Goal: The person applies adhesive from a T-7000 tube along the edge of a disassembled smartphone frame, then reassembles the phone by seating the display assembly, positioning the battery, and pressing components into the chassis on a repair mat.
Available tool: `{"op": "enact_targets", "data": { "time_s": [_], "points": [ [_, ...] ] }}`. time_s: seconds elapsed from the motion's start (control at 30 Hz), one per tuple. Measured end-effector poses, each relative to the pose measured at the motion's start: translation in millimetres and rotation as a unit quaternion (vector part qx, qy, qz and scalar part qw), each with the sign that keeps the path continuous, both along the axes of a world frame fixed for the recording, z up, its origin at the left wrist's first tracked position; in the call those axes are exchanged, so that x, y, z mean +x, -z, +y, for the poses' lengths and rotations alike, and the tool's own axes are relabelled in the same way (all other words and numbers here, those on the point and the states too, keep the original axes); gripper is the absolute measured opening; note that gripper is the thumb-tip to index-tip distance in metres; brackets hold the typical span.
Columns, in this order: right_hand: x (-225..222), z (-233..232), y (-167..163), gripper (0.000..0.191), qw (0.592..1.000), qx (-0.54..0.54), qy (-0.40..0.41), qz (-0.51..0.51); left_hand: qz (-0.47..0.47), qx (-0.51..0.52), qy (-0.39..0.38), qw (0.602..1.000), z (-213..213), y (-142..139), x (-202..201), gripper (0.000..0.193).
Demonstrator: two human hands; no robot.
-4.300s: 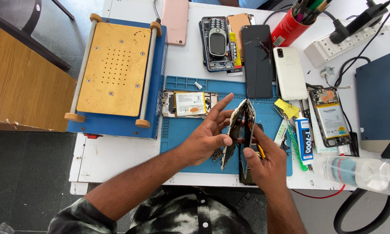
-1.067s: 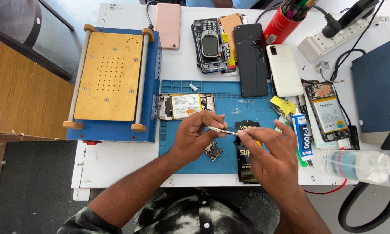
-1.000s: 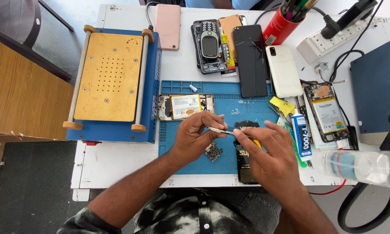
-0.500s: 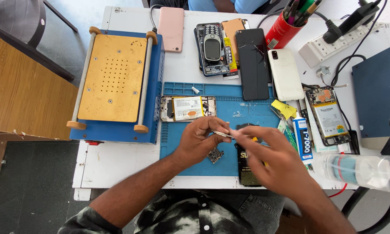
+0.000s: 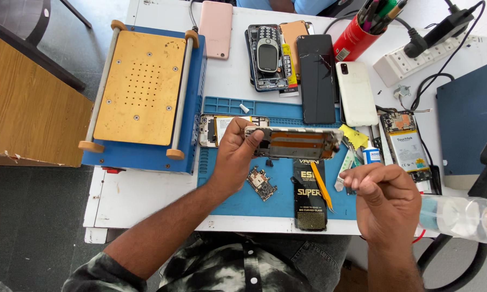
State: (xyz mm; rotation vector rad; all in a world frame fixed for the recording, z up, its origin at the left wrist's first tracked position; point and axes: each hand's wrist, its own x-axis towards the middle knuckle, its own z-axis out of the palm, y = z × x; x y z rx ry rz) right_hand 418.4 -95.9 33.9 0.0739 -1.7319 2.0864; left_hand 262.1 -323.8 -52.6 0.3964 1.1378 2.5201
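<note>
Head view: white bench [image 5: 146, 200] (blue mat [image 5: 286, 189] on it), left hand [image 5: 235, 157] fingers gripping phone frame [image 5: 295, 143], right hand [image 5: 386, 197] fingers curled closed.

A white tabletop [image 5: 146, 197] carries a blue work mat [image 5: 286, 194] directly beneath the left grip [image 5: 238, 154]. Left of that grip sits a blue heating plate machine [image 5: 146, 92]; beyond it lie a pink phone [image 5: 216, 30] and a white phone [image 5: 356, 93]. Near the right grip [image 5: 386, 197] lies a clear plastic bottle [image 5: 459, 216].
</note>
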Motion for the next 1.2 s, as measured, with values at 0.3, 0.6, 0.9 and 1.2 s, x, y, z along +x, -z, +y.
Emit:
{"op": "enact_targets", "data": {
  "time_s": [0.3, 0.6, 0.9, 1.2],
  "points": [
    [-23.3, -8.1, 14.3, 0.04, 0.987, 0.09, 0.112, 0.075, -0.106, 0.048, 0.074, 0.99, -5.3, -15.9, -3.4, 0.021],
    [-36.7, -6.0, -5.8, 0.024, 0.988, 0.0, 0.113, -0.107, -0.006, 0.04, 0.102, 0.994, -5.6, -7.9, 2.0, 0.022],
    [-31.4, 10.7, 20.2, 0.015, 0.994, -0.024, 0.079, -0.07, -0.028, 0.012, 0.132, 0.991, -3.4, -6.3, -0.4, 0.027],
    [-39.3, 15.0, 13.6, 0.022, 0.971, -0.058, 0.079, -0.219, -0.166, -0.035, 0.206, 0.964, -4.2, -25.3, -9.0, 0.04]
  ]
}}
